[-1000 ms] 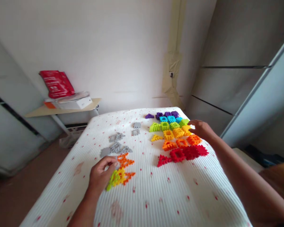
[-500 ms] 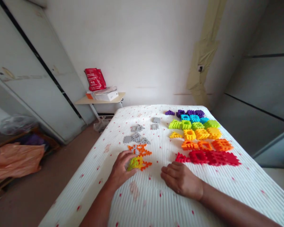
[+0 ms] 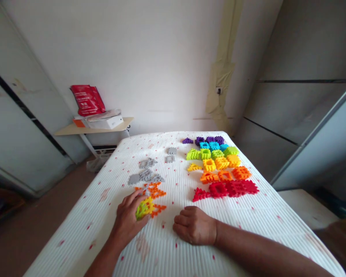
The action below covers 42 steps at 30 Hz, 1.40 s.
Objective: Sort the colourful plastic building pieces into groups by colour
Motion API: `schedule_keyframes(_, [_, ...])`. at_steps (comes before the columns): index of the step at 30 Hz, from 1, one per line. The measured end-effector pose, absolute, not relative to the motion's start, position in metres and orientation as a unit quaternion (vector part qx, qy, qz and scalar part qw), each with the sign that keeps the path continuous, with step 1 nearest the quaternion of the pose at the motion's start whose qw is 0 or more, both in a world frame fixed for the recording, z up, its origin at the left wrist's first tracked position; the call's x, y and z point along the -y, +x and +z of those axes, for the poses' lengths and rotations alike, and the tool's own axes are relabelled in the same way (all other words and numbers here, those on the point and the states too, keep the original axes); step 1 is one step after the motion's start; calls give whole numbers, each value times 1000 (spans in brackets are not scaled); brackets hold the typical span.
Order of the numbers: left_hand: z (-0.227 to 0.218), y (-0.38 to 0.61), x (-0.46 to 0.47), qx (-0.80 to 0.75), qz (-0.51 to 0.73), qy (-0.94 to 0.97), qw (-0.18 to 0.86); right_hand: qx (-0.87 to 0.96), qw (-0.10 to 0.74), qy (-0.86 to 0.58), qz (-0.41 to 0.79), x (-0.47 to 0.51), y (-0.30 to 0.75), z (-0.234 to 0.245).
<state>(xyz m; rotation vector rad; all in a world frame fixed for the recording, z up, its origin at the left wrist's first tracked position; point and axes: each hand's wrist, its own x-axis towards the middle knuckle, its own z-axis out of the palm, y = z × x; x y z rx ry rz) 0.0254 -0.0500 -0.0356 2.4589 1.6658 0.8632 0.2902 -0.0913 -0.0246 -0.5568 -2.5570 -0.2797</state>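
Observation:
My left hand (image 3: pixel 129 215) curls its thumb and fingers around a yellow-green interlocking block (image 3: pixel 144 207) low over the white ribbed cover. Against the block's right side shows an orange triangular piece (image 3: pixel 159 210). Just beyond the fingers lie orange triangular lattice pieces (image 3: pixel 155 191), partly hidden by the hand. My right hand (image 3: pixel 194 226) rests on the cover as a loose fist, with nothing showing in it. Nearest to that fist is a red triangular piece (image 3: pixel 201 194), at the left end of a row of red blocks (image 3: pixel 233 188).
Orange (image 3: pixel 225 176), yellow (image 3: pixel 221 163), green (image 3: pixel 217 154), blue (image 3: pixel 214 146) and purple blocks (image 3: pixel 210 139) stand in rows at right. Grey pieces (image 3: pixel 146 176) lie at left. A side table (image 3: pixel 75 130) with a red bag (image 3: pixel 88 100) stands beyond the cover (image 3: pixel 187 261).
The view has turned to the right, so everything sits further left in the picture. My left hand keeps its grip on the yellow-green block, and my right hand remains a fist on the cover.

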Motion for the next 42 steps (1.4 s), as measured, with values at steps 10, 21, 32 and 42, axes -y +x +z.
schedule_keyframes(10, [-30,43,44,-604,412,678,80,939,253,-209,-105,87,290,-27])
schedule_keyframes(21, [-3,100,23,-510,546,507,430,931,263,-245,-63,87,295,-24])
schedule_keyframes(32, [-11,86,19,-509,630,392,437,930,262,-253,-37,87,295,-24])
schedule_keyframes(42, [-4,80,26,-482,632,379,473,896,350,-272,15,77,302,-18])
